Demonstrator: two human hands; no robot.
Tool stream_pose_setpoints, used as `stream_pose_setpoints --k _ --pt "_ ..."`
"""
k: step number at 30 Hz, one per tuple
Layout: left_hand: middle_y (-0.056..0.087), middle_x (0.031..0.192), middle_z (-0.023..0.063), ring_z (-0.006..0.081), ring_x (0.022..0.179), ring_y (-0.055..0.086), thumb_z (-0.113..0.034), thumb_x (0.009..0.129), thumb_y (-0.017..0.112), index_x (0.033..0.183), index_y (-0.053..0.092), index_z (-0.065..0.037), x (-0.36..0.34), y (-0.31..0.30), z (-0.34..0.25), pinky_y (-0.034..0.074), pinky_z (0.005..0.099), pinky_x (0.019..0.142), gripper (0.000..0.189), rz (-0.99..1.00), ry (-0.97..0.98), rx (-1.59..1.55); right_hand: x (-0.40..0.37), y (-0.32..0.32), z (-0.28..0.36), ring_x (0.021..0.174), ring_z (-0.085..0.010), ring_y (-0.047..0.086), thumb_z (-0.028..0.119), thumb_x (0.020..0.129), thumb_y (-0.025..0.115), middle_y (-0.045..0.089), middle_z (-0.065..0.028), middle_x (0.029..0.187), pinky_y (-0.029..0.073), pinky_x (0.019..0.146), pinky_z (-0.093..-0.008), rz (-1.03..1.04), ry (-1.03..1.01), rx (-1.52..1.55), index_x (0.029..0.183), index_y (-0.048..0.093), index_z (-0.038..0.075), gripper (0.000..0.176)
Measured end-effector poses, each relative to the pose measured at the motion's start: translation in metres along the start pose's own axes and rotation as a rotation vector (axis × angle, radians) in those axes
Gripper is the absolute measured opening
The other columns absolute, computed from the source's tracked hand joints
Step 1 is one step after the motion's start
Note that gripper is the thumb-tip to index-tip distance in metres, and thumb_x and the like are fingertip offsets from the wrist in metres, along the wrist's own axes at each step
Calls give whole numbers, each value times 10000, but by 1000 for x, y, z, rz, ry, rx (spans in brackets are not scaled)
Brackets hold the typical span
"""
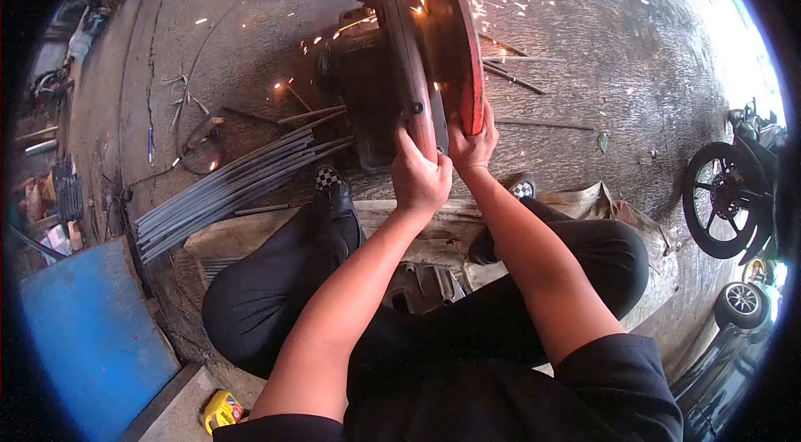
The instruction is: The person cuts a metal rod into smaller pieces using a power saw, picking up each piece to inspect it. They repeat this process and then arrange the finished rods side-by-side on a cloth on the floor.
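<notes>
In front of me on the floor stands a cut-off saw [405, 67], a stream of bright sparks flying from its far end. My left hand [422, 178] is closed around the near end of its reddish handle [424, 129]. Just to the right, my right hand [474, 148] is closed on the lower edge of the round, red-rimmed disc guard [472, 83]. Its fingertips are partly hidden behind the rim. Sparks and the saw body hide the cutting point. A bundle of grey metal rods [242, 179] lies to the left, its right end close to the saw's base.
Loose rods [513, 79] lie right of the saw. A cable [196, 54] curves across the floor at left. A blue panel [92, 342] and a yellow bottle [222, 410] are at lower left. A motorcycle wheel [724, 198] stands at right. Crumpled cloth [596, 204] lies near my foot.
</notes>
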State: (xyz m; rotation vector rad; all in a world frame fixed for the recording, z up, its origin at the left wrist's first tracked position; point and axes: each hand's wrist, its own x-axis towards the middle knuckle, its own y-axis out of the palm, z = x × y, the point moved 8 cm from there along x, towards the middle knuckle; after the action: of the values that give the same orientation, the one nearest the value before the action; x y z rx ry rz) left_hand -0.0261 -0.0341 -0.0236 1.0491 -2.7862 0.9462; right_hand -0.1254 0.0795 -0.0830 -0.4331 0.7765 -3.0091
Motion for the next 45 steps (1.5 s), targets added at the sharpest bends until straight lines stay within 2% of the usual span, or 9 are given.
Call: stream_pose_setpoints --k 7,12,16,19,24,31,36,39,45 --pt "548 1120 338 501 956 579 -13 702 578 1350 269 56 -2 5 9 491 509 806 721 80 -108 -45 0 2 -3 998 -388 606 187 762 630 613 -208 1105 488 849 -417 -5 -6 15 1277 493 51 550" --pt "552 1105 340 499 938 584 -19 705 589 1352 264 46 -1 -1 -2 493 518 790 727 -24 58 -1 0 -1 4 979 -377 614 185 760 621 619 -197 1094 489 841 -410 8 -8 30 1279 501 47 550" --pt "546 1119 340 498 954 581 -22 712 585 1359 261 42 -1 2 3 491 517 802 727 47 -60 -26 0 -2 7 973 -378 613 180 761 617 621 -193 1089 490 839 -409 -21 -50 -5 1274 510 54 539" --pt "551 1119 334 496 967 579 -26 717 579 1368 257 34 0 -4 -9 490 514 813 728 -26 79 68 1 -3 9 974 -382 612 187 764 619 619 -199 1093 491 837 -407 -8 -62 -7 1268 516 49 532" --pt "568 1107 317 484 984 581 -26 722 576 1381 252 15 -1 2 4 494 504 817 735 32 -49 -4 1 1 1 990 -389 607 194 757 628 616 -207 1103 487 847 -413 12 -13 9 1272 509 40 550" --pt "554 1143 314 480 1019 571 -22 721 577 1380 257 21 -1 1 1 489 503 837 733 17 -45 -26 -1 3 -4 989 -393 607 192 772 623 615 -210 1105 487 847 -416 33 25 19 1271 507 38 536" --pt "550 1146 320 494 1003 570 -22 717 576 1365 269 45 -1 -3 -6 485 509 841 720 -43 90 21 -1 -1 3 991 -390 604 190 765 633 616 -203 1099 487 849 -411 -20 -81 6 1281 498 48 552" --pt "521 1186 331 496 1025 558 -29 710 582 1362 271 53 -4 5 8 474 510 866 727 52 -52 -20 -1 -1 3 994 -387 602 184 768 631 616 -198 1093 488 847 -407 -16 -76 12 1280 499 57 544" --pt "515 1180 338 497 1039 549 -31 702 581 1347 281 50 -5 2 5 465 510 882 716 5 2 -27 -3 0 -1 989 -384 601 160 761 619 614 -196 1085 488 844 -412 1 -8 17 1275 501 63 536"
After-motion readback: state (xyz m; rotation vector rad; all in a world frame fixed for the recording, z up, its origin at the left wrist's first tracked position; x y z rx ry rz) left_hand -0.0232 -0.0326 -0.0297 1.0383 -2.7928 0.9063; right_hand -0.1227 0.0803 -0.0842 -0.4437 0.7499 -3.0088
